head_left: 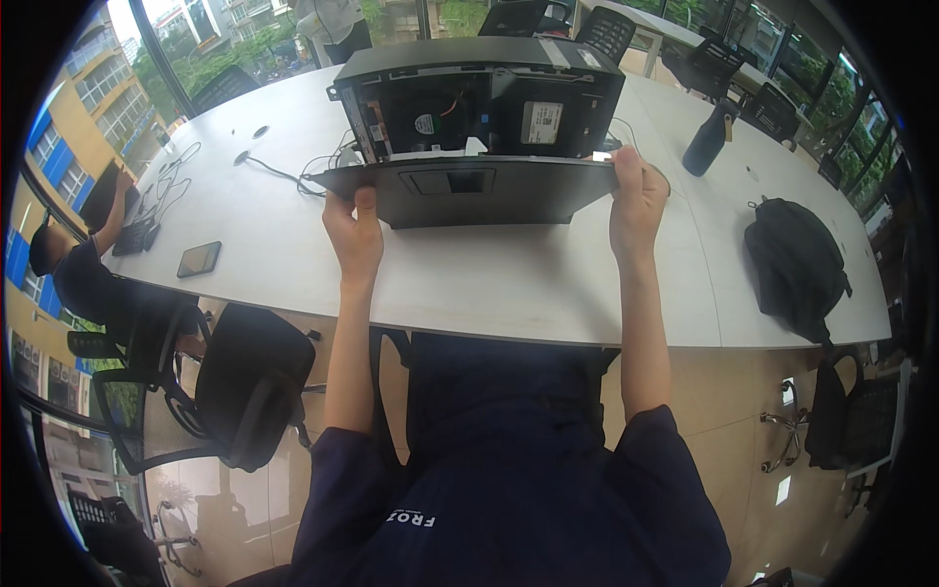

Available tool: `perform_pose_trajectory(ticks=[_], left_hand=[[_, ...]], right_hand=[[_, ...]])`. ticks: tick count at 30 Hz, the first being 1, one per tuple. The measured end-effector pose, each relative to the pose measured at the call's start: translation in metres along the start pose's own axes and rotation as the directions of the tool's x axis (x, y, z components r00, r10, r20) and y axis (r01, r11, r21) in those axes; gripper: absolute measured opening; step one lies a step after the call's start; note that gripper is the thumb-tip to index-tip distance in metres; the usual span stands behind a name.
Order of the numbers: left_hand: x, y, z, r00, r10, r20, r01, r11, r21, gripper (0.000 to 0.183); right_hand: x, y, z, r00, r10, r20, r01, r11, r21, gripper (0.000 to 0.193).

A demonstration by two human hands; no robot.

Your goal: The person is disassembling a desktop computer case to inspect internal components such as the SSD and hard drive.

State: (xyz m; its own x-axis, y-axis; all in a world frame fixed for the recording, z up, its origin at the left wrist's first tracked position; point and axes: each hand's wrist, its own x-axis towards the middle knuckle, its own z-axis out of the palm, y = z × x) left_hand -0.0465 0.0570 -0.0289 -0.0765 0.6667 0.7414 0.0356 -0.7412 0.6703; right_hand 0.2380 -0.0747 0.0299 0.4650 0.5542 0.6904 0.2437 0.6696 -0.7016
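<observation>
Between both hands I hold a black computer side panel [518, 201], tilted, with a recessed latch near its middle. My left hand [355, 230] grips its left end, thumb on the face. At the right end my right hand [638, 201] is closed round the corner, thumb uppermost. Right behind the panel stands a black desktop computer case [479, 59], its side open toward me. Inside show a fan [425, 123] and a drive with a white label [541, 123]. The panel's upper edge is close to the case's lower edge; whether they touch I cannot tell.
On the white table [469, 284], a smartphone [199, 259] and cables [176, 176] lie to the left. A dark blue bottle [709, 142] and a black backpack [797, 259] are on the right. Another person [83, 274] sits at the far left. An office chair [254, 386] stands left of me.
</observation>
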Motion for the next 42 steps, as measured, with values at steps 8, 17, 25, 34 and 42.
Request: perform_pose_trajectory(ticks=[8,17,25,34,42], left_hand=[[0.011,-0.001,-0.006,0.994,-0.099,0.044,0.097,0.994,0.057,0.057],[0.061,0.041,0.013,0.984,-0.177,-0.028,0.146,0.883,-0.447,0.029],[0.038,0.051,-0.004,0.994,-0.026,0.11,0.083,0.831,-0.55,0.031],[0.021,0.05,-0.01,0.994,0.032,0.104,0.032,0.829,-0.559,0.032],[0.054,0.045,0.011,0.993,-0.109,-0.049,0.079,0.907,-0.413,0.049]], right_hand=[[0.006,-0.008,-0.001,0.999,0.053,0.005,-0.053,0.998,-0.045,0.045],[0.028,-0.006,0.002,0.994,0.059,0.091,-0.06,0.998,0.011,0.046],[-0.008,-0.015,-0.003,0.996,-0.004,0.094,0.004,1.0,0.003,0.034],[-0.02,-0.008,-0.013,0.982,-0.101,0.16,0.093,0.994,0.058,0.029],[0.01,-0.009,0.006,0.993,-0.027,-0.111,0.019,0.998,-0.067,0.033]])
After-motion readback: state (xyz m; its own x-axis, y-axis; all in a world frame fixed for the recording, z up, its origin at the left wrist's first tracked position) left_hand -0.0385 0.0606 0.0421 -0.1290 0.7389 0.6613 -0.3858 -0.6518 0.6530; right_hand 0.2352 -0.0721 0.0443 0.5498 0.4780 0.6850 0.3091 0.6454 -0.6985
